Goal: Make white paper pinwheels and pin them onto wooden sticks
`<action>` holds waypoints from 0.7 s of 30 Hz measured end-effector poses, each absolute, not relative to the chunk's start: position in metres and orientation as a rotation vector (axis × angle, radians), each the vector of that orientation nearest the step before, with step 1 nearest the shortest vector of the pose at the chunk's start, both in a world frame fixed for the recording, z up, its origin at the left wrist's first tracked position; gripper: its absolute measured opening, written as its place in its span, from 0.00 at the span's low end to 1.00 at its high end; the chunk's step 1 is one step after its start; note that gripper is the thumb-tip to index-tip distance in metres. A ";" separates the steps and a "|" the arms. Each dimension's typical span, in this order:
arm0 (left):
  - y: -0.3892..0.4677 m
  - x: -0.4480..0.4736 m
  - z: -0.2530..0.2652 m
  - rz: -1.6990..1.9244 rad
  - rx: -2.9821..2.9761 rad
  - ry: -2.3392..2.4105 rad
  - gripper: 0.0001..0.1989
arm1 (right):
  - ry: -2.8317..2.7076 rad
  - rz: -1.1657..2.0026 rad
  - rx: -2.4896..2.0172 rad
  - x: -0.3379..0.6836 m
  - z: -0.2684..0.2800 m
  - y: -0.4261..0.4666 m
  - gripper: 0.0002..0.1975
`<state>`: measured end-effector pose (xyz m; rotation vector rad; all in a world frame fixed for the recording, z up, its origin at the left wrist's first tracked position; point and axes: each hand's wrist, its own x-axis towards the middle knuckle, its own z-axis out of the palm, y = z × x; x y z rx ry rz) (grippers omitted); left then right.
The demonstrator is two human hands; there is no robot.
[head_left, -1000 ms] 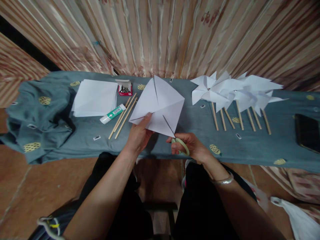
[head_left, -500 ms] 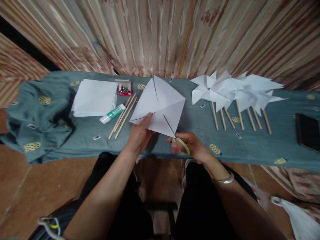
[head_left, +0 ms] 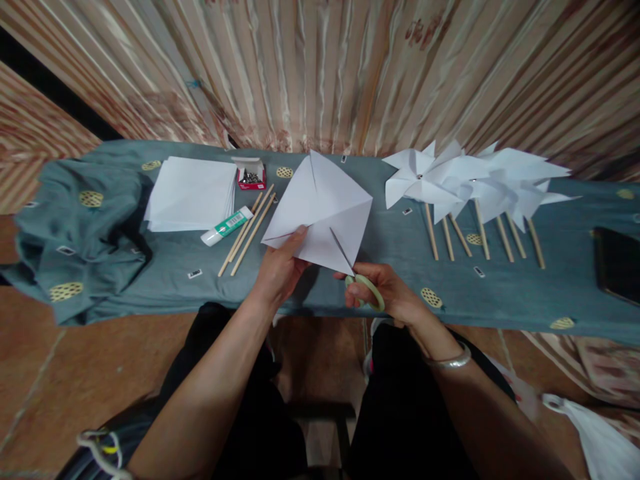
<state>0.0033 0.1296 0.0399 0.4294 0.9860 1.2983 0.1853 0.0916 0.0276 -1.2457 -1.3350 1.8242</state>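
Note:
A square white sheet of paper (head_left: 320, 200) is held corner-up over the cloth, with slits running in from its top and left corners. My left hand (head_left: 284, 267) grips its lower left edge, thumb on top and fingers underneath. In my right hand (head_left: 377, 290) are scissors (head_left: 367, 288) with pale green handles. One blade lies over the paper, pointing from the lower right corner toward the middle; the other blade is hidden beneath. Left of the paper lie several thin wooden sticks (head_left: 253, 233) and a green and white glue tube (head_left: 227, 225).
A stack of white paper (head_left: 193, 193) and a red box of metal pins (head_left: 251, 176) are at the left. Several paper pinwheels (head_left: 450, 177) on sticks overlap at the right. A dark phone (head_left: 617, 263) lies at the far right of the cloth-covered table (head_left: 520, 300). Bunched cloth (head_left: 107, 227) is at the far left.
The scissors and right hand have shifted very slightly right and down. The paper and left hand stay nearly in place; the slit at the paper's top looks narrower.

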 end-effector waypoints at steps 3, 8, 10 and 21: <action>0.129 0.003 0.039 1.303 0.445 0.963 0.21 | -1.342 1.815 -1.259 0.185 0.028 0.091 0.29; 0.128 0.004 0.039 1.300 0.454 0.971 0.19 | -1.346 1.817 -1.264 0.184 0.032 0.092 0.27; 0.128 0.003 0.040 1.306 0.451 0.980 0.19 | -1.345 1.813 -1.258 0.184 0.033 0.092 0.27; 0.128 0.002 0.041 1.303 0.447 0.979 0.15 | -1.355 1.784 -1.287 0.183 0.034 0.093 0.26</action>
